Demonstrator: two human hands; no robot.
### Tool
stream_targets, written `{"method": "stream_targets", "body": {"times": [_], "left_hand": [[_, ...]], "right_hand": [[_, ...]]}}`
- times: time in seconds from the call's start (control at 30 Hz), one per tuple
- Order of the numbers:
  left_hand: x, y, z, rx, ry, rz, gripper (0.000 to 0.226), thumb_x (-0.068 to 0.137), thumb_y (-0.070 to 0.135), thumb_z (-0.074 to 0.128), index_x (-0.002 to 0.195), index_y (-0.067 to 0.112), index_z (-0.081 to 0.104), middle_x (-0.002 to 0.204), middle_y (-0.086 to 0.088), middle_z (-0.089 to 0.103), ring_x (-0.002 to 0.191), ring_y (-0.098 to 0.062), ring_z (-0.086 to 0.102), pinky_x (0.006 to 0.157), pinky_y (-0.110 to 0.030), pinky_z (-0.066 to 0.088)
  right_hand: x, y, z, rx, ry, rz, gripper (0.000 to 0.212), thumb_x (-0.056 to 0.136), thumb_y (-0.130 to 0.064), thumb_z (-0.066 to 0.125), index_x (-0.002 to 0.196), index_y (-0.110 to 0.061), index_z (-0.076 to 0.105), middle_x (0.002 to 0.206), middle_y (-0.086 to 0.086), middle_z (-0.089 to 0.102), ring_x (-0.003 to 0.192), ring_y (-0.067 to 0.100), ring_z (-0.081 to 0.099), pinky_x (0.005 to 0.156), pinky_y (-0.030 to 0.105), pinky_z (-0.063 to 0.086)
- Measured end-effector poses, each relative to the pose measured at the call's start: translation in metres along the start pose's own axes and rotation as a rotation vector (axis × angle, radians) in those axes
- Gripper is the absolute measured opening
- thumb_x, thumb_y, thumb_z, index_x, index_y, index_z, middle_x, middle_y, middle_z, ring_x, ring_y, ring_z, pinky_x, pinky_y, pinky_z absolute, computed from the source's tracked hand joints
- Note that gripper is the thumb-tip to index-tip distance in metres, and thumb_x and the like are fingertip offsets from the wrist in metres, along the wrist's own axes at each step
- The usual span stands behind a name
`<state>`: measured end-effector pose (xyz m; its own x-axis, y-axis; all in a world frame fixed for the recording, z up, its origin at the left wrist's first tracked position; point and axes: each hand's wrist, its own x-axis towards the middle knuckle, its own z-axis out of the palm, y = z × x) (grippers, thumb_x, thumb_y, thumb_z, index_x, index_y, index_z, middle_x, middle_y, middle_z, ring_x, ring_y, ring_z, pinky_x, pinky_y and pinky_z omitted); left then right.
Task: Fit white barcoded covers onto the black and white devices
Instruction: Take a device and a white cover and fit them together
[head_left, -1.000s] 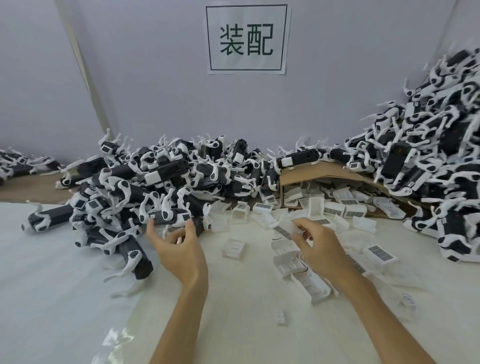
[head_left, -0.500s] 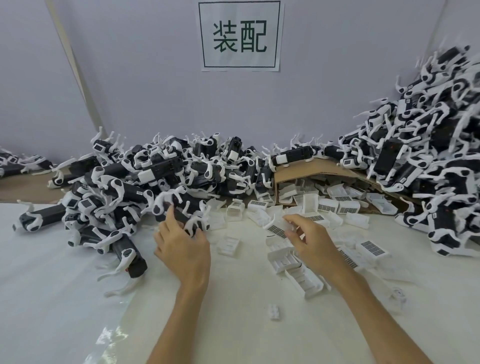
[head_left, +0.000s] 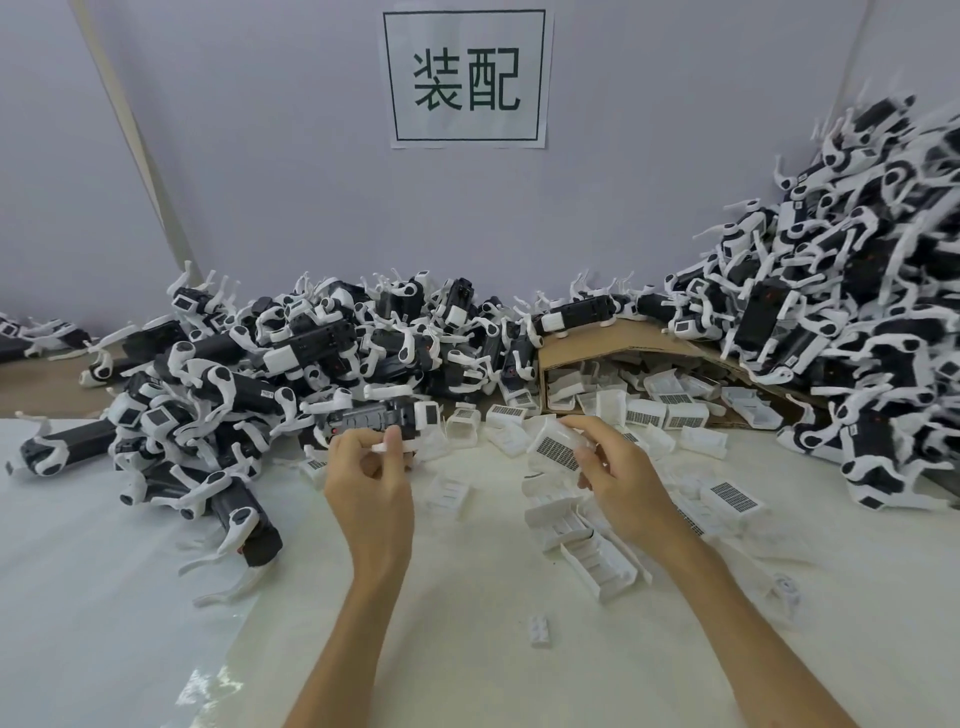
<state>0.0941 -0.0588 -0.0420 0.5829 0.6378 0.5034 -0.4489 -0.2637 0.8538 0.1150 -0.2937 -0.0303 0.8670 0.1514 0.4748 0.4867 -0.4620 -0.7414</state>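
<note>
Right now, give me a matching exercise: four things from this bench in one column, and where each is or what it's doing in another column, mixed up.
Column one
1. left hand
2. right hand
3. cardboard box
4. paper sign

Column two
A. on the wall
B. holds a barcoded cover
C. grips a black and white device
D. on its side, loose covers spilling out

Pairs: 1-C, 2-B, 3-D, 4-A
</note>
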Motion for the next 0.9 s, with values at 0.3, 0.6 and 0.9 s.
{"method": "stream_targets", "body": {"times": [0.3,0.6,0.9], "left_hand": [[0.011,0.012,-0.008,-1.156,-0.239,-0.873,0.024,0.105,0.02,0.045,0.092,0.005,0.058,0.073,-0.005,0.069,0.065,-0.011,0.071,0.064,-0.025,0.06],[-0.003,0.01,0.003,-0.869,-0.67,-0.723,0.014,0.096,0.018,0.05,0.085,0.012,0.053,0.066,0.003,0.044,0.063,-0.011,0.044,0.08,-0.028,0.049],[-0.016,0.012,0.01,-0.863,-0.749,-0.657,0.015,0.093,0.016,0.056,0.081,0.015,0.064,0.084,-0.001,0.065,0.071,-0.012,0.061,0.075,-0.026,0.057]], "right_hand": [[0.004,-0.014,-0.012,0.289,-0.113,0.107,0.017,0.098,-0.022,0.061,0.111,-0.031,0.067,0.085,-0.02,0.067,0.073,-0.001,0.057,0.063,0.02,0.05],[-0.003,-0.027,0.002,0.678,-0.231,0.166,0.041,0.087,-0.031,0.063,0.119,-0.007,0.07,0.102,0.01,0.072,0.092,0.018,0.066,0.079,0.028,0.053],[-0.005,-0.03,0.013,0.579,-0.207,0.256,0.032,0.085,-0.044,0.058,0.096,-0.022,0.078,0.09,-0.006,0.073,0.081,0.003,0.065,0.069,0.016,0.052]]}}
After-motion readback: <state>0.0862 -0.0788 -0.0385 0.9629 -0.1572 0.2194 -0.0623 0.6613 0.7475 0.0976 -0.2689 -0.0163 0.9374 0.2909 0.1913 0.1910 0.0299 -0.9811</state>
